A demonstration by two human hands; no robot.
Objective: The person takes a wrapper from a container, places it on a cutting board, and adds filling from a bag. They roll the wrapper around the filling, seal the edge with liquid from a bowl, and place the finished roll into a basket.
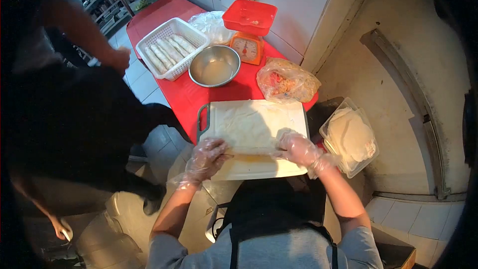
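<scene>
A thin pale spring roll wrapper lies spread over the white cutting board, its near edge turned up into a narrow roll. My left hand, in a clear plastic glove, has its fingers closed on the left end of that edge. At the other end, my gloved right hand grips the wrapper with fingers bent over it. Any filling inside the fold is hidden. Beyond the board, a plastic bag of orange filling rests by the table edge, and a metal bowl holds some cloudy liquid.
On the red table stand a white basket of finished rolls, a clear plastic bag and an orange scale with a red tray. A tub of stacked wrappers sits right. A person in dark clothes stands left.
</scene>
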